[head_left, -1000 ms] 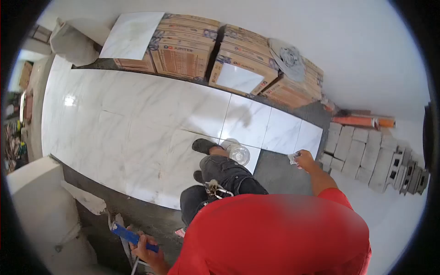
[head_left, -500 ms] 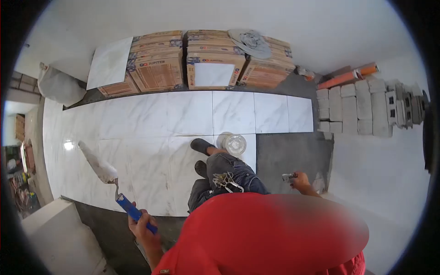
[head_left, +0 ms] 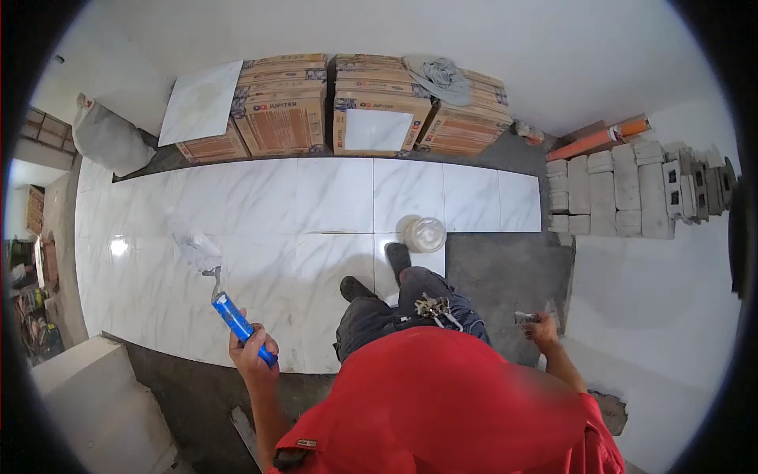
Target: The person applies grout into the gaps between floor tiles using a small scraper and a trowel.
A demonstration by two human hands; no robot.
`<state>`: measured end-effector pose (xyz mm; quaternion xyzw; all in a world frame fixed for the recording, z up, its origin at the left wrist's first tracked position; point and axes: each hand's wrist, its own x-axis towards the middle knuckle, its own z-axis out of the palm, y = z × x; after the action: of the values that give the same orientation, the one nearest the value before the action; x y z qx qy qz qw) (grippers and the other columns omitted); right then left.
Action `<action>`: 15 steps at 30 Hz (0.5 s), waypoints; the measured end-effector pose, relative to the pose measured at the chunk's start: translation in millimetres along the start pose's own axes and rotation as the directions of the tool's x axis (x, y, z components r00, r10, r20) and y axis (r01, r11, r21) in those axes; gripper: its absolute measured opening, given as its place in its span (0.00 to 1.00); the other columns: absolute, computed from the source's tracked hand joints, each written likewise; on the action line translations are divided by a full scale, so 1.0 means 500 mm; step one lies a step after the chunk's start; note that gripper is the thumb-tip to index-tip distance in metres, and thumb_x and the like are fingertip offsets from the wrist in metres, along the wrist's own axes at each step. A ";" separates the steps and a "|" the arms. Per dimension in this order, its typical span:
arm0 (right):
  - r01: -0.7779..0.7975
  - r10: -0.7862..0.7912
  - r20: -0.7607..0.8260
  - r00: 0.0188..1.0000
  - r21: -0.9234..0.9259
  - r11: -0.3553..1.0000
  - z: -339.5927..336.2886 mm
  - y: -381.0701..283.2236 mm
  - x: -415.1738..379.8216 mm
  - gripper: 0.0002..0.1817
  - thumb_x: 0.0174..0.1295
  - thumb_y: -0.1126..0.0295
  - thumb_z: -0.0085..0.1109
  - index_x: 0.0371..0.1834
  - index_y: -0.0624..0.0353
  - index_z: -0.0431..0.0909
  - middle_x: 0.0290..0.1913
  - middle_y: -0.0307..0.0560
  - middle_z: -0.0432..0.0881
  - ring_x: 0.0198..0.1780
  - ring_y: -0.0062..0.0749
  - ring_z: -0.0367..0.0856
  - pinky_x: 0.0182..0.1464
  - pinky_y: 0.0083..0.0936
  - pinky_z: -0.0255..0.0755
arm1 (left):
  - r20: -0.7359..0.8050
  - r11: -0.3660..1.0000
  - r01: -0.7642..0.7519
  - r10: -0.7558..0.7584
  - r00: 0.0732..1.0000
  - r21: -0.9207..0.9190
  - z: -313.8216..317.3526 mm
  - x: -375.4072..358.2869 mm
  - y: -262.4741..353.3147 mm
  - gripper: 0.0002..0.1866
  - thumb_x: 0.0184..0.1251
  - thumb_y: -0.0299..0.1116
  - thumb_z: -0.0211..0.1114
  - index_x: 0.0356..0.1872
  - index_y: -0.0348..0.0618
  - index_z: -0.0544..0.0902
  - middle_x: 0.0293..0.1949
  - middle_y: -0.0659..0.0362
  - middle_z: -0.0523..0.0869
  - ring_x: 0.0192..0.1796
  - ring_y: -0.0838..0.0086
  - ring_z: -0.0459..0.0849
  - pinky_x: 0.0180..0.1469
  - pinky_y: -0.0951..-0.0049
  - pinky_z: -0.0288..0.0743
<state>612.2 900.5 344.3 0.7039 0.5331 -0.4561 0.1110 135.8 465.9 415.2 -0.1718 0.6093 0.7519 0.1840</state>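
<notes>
My left hand (head_left: pixel 254 351) is closed round the blue handle of a trowel (head_left: pixel 234 317), above the marble-look floor tiles (head_left: pixel 260 276). The trowel's blade is pale, smeared and blurred against the white tiles. Over the bare grey floor (head_left: pixel 497 268) on the right, my right hand (head_left: pixel 543 332) grips a small greyish object (head_left: pixel 524 317), too small to name. A round, pale translucent bucket (head_left: pixel 426 235) stands on the tiles close to my forward foot. Keys and a carabiner (head_left: pixel 437 308) hang at my waist.
Cardboard tile boxes (head_left: pixel 282 118) line the far wall, with a grey hat (head_left: pixel 440 77) on top and a loose tile (head_left: pixel 201 103) leaning on the left. Concrete blocks (head_left: pixel 612 189) and orange pipes (head_left: pixel 588 142) lie at right. A white sack (head_left: pixel 114 138) sits far left.
My feet have moved right, one now beside the bucket. The trowel has swung a little right and more upright in my left hand. My right hand has moved right with the small object.
</notes>
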 end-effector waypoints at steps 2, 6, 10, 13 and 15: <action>0.012 -0.012 -0.027 1.000 0.006 1.000 -0.009 -0.010 -0.005 0.17 0.56 0.81 0.61 0.51 0.64 0.75 0.34 0.46 0.82 0.30 0.31 0.80 0.30 0.28 0.75 | -0.003 1.000 0.000 0.000 1.000 -0.024 0.000 0.008 -0.006 0.30 0.55 0.22 0.62 0.63 0.30 0.70 0.31 0.56 0.79 0.18 0.78 0.75 0.20 0.77 0.68; 0.038 -0.037 -0.056 0.998 0.018 0.999 -0.031 -0.037 0.028 0.15 0.56 0.80 0.60 0.48 0.63 0.75 0.32 0.45 0.81 0.29 0.31 0.79 0.29 0.28 0.74 | -0.059 0.999 -0.031 0.030 0.998 -0.015 0.001 0.015 -0.018 0.30 0.55 0.25 0.63 0.62 0.30 0.69 0.29 0.58 0.78 0.18 0.79 0.73 0.19 0.80 0.66; 0.102 -0.106 -0.044 0.993 -0.090 0.991 -0.047 -0.096 0.084 0.12 0.57 0.79 0.59 0.45 0.63 0.77 0.31 0.45 0.81 0.28 0.30 0.79 0.28 0.27 0.74 | -0.078 0.998 -0.050 0.047 0.996 -0.045 0.002 0.019 -0.023 0.30 0.55 0.24 0.63 0.63 0.31 0.70 0.29 0.58 0.78 0.19 0.79 0.74 0.19 0.80 0.66; 0.119 -0.127 -0.091 0.988 -0.084 0.989 -0.048 -0.200 0.105 0.11 0.57 0.78 0.58 0.44 0.64 0.78 0.32 0.44 0.81 0.28 0.30 0.79 0.28 0.26 0.74 | -0.148 0.999 -0.043 0.039 0.988 -0.029 0.021 0.009 -0.025 0.32 0.54 0.24 0.64 0.63 0.30 0.69 0.30 0.57 0.79 0.18 0.79 0.75 0.19 0.77 0.68; 0.164 -0.165 -0.039 0.986 -0.026 0.986 -0.062 -0.234 0.163 0.13 0.56 0.78 0.58 0.45 0.64 0.78 0.32 0.45 0.81 0.29 0.30 0.80 0.29 0.27 0.75 | -0.168 0.997 -0.063 0.055 0.984 -0.040 0.046 -0.001 -0.033 0.32 0.54 0.24 0.64 0.63 0.30 0.69 0.29 0.57 0.79 0.18 0.79 0.74 0.19 0.77 0.67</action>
<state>530.2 1021.0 338.2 0.6656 0.5965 -0.4431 0.0697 143.2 491.7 406.0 -0.2202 0.6101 0.7537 0.1061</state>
